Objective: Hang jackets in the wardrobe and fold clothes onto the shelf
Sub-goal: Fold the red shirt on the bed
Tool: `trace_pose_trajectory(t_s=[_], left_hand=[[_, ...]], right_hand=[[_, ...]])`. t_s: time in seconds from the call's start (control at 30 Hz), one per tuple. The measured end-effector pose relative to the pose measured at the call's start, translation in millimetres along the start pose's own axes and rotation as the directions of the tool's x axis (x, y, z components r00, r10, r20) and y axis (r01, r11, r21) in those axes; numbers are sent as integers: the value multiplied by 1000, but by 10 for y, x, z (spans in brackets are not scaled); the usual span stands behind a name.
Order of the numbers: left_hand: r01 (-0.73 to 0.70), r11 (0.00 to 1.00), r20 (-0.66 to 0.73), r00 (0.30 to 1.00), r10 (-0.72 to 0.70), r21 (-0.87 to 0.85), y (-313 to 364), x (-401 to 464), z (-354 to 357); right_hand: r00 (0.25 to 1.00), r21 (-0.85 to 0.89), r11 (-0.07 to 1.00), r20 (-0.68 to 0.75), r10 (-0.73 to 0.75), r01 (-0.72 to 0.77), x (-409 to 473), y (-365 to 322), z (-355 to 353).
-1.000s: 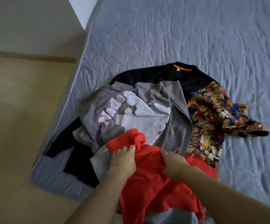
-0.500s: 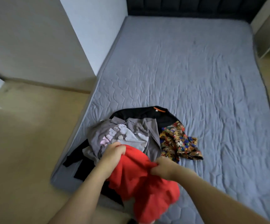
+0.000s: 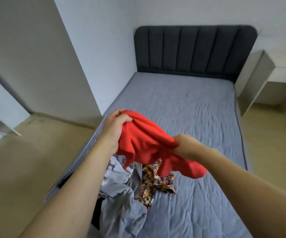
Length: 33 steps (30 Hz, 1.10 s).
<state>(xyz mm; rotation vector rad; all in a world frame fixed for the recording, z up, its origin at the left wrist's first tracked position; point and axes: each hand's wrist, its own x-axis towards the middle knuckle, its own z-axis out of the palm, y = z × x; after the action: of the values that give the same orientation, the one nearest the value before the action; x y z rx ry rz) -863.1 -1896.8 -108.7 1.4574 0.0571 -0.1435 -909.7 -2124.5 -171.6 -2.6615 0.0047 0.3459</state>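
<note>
The left hand (image 3: 115, 129) and right hand (image 3: 183, 145) each grip a bunched edge of the red garment (image 3: 147, 145), held in the air above the bed (image 3: 198, 117), over the clothes pile (image 3: 121, 194). Fabric appears light, soft and limp; regrip at shoulder seams to spread it flat for folding

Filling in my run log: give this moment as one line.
step: lifting | left hand: grips red garment | right hand: grips it | pile: on bed
</note>
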Motion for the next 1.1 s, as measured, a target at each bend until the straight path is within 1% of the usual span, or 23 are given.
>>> trace_pose_trajectory(t_s=[0.03, 0.07, 0.13, 0.17, 0.2, 0.23, 0.27, 0.3, 0.33, 0.37, 0.4, 0.47, 0.5, 0.57, 0.63, 0.67, 0.73, 0.77, 0.83, 0.9, 0.97, 1.03, 1.1], left_hand=[[23, 999, 66, 998, -21, -23, 77, -74, 117], [65, 998, 141, 988, -62, -14, 124, -154, 221], [182, 979, 245, 949, -199, 90, 152, -303, 404], [258, 946, 269, 913, -305, 198, 135, -380, 475], [322, 884, 284, 861, -422, 339, 107, -473, 557], [347, 797, 291, 797, -528, 495, 74, -587, 657], [316, 704, 294, 745, -599, 636, 30, -689, 760], [262, 634, 292, 718, -632, 728, -8, -793, 876], [231, 613, 285, 727, -625, 756, -24, -896, 1003], [235, 648, 280, 759, -588, 724, -24, -992, 1127], [273, 727, 269, 801, -534, 631, -31, -1060, 1244], [375, 877, 215, 869, -445, 301, -74, -1204, 1469], [398, 908, 190, 889, -416, 128, -105, -1290, 1583], [390, 916, 138, 916, -376, -94, -205, -1478, 1851], [383, 905, 74, 924, -375, -184, -294, -1652, 2162], [379, 903, 36, 924, -380, -202, -329, -1718, 2304], [357, 903, -55, 923, -380, -240, -383, -1773, 2518], [342, 903, -101, 920, -378, -261, -409, -1762, 2586], [330, 904, -167, 909, -382, -272, -461, -1663, 2698], [289, 912, -236, 902, -361, -292, -552, -1533, 2856], [166, 947, -378, 887, -264, -274, -698, -1331, 3062], [9, 990, -519, 851, -81, -140, -881, -1141, 3299], [-58, 997, -559, 825, 82, 60, -1077, -1003, 3516]], right_hand=[[999, -25, 999, -38, 30, -31, -65, 103, -103], [994, 19, 998, -95, 62, -60, -121, 210, -190], [963, 290, 956, -241, 125, -51, -210, 406, -385], [939, 452, 892, -301, 164, -10, -254, 481, -490], [916, 578, 815, -341, 212, 27, -315, 556, -596], [898, 639, 767, -368, 242, 55, -378, 643, -697], [888, 641, 764, -387, 248, 67, -432, 730, -802], [886, 607, 792, -403, 231, 69, -466, 825, -903], [886, 571, 818, -411, 214, 67, -511, 922, -1008], [885, 549, 832, -421, 199, 74, -552, 1023, -1111], [885, 553, 828, -426, 187, 92, -595, 1130, -1221], [905, 621, 773, -393, 163, 131, -677, 1336, -1405], [920, 636, 762, -361, 150, 125, -712, 1419, -1482], [954, 664, 744, -264, 143, 72, -786, 1569, -1617], [978, 724, 688, -109, 176, -43, -879, 1713, -1738], [984, 734, 673, -40, 172, -88, -912, 1791, -1792], [989, 691, 710, 56, 138, -138, -939, 1973, -1907], [989, 660, 736, 86, 124, -150, -934, 2069, -1948], [990, 657, 741, 104, 90, -137, -854, 2265, -1977], [998, 658, 750, 48, 42, -63, -702, 2438, -1917], [996, 564, 823, -88, -18, 65, -466, 2608, -1849], [974, 477, 861, -213, -82, 176, -180, 2817, -1785], [968, 512, 829, -215, -131, 226, 137, 3049, -1724]])
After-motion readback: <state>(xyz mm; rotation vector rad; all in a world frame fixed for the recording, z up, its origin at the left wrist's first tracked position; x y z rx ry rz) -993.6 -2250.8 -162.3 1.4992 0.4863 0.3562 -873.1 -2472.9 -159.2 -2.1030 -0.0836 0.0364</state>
